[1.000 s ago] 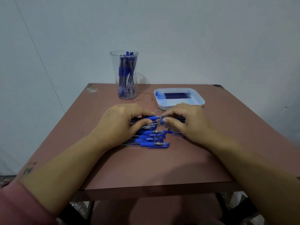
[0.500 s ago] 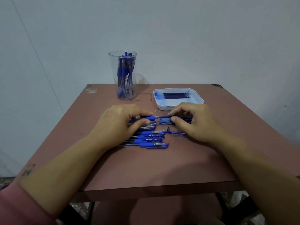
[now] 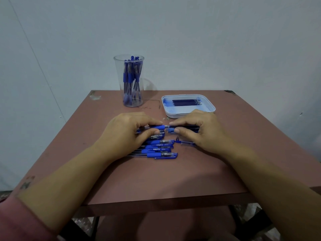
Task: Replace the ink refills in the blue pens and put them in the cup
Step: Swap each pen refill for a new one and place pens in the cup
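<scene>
The blue pen [image 3: 157,126] we were working on lay level between our hands, in front of the cup [image 3: 121,79] and nearer us, low over the table [image 3: 173,176]. Our left hand [image 3: 126,131] pinched its blue grip between thumb and forefinger, the other fingers curled over the spare pens [image 3: 161,149], probably to stop the barrel turning. Our right hand [image 3: 199,129] pinched a small blue piece [image 3: 171,130] at the tip end, seemingly to twist or pull it free. What dark length ran under that palm we could not tell. Fresh refills [image 3: 186,102] waited in the tray [image 3: 175,116] right of the cup, within that hand's easy reach. The cup already held pens.
</scene>
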